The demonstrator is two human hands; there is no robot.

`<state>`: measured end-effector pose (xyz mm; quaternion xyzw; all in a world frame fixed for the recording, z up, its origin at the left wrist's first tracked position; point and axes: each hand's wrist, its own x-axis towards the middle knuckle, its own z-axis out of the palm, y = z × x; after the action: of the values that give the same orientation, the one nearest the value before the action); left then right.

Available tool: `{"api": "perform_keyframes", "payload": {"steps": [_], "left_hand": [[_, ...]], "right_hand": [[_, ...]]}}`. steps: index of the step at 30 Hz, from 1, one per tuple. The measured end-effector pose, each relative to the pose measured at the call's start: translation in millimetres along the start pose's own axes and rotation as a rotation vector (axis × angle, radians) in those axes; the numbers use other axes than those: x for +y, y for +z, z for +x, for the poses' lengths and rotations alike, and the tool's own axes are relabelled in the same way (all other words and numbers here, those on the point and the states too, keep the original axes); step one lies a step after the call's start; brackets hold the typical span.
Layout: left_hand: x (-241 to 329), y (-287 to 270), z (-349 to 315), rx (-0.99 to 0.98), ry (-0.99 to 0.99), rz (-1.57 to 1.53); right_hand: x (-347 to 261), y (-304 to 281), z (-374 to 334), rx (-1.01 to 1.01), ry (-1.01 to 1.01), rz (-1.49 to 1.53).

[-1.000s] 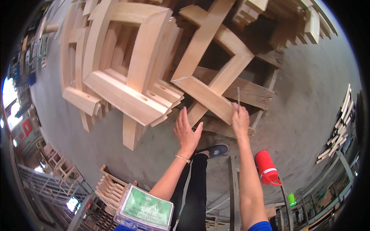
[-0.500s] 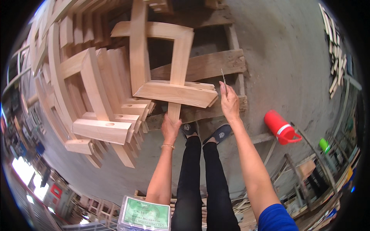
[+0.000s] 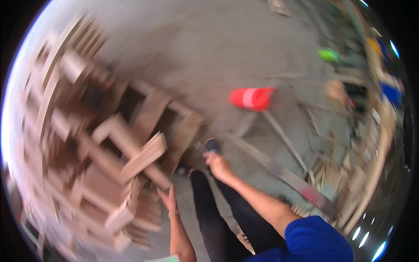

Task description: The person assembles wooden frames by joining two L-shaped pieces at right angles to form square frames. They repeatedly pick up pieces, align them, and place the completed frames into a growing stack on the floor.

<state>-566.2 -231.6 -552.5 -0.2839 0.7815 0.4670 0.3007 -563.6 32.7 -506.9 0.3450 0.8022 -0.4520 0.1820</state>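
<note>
A pale wooden frame (image 3: pixel 144 159), made of joined bars, lies at the near right of a stack of similar frames (image 3: pixel 94 201). My left hand (image 3: pixel 168 199) is at the lower end of one of its bars, thumb and fingers apart, touching or almost touching the wood. My right hand (image 3: pixel 219 167) is closed in front of my legs, away from the frames. From its fingers sticks a thin metal tool (image 3: pixel 199 146), smeared by motion, so its exact kind cannot be made out.
Rough pallet boards (image 3: pixel 181 139) lie under and beside the stack. A red jug (image 3: pixel 252 98) stands on the concrete floor (image 3: pixel 187 52) ahead, with a green container (image 3: pixel 328 55) beyond. A long board (image 3: pixel 283 172) and scrap wood (image 3: pixel 331 174) lie to the right.
My view has swung to the right, so the frames and jug sit further left and the picture is blurred. My left hand has loosened from the frame's bar; my right hand keeps the thin tool.
</note>
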Motion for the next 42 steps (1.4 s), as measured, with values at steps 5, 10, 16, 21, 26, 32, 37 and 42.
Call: {"api": "perform_keyframes", "payload": {"steps": [5,10,16,21,26,32,37,42], "left_hand": [[60,18,-87,-0.333,0.012,0.067],[112,2,-113,-0.513,-0.219,0.107],[145,-13,-121,-0.505,-0.183,0.123],[118,5,-154,-0.478,-0.210,0.049],[83,21,-181,-0.701,-0.049,-0.127],[54,23,-212,-0.295,0.088,0.026],[66,43,-239,-0.209,0.160,-0.027],[137,58,-287,-0.394,0.340,-0.224]], "right_hand": [[-36,-71,-95,0.059,0.068,0.013],[-117,-202,-198,0.133,-0.182,0.268],[-96,-410,-345,1.059,0.046,0.347],[76,-569,-444,1.343,0.717,-0.502],[126,-621,-411,1.027,0.436,0.074],[126,-598,-407,1.070,0.297,0.411],[49,-616,-372,1.012,0.217,0.032],[-70,-581,-297,0.693,0.038,-0.022]]}}
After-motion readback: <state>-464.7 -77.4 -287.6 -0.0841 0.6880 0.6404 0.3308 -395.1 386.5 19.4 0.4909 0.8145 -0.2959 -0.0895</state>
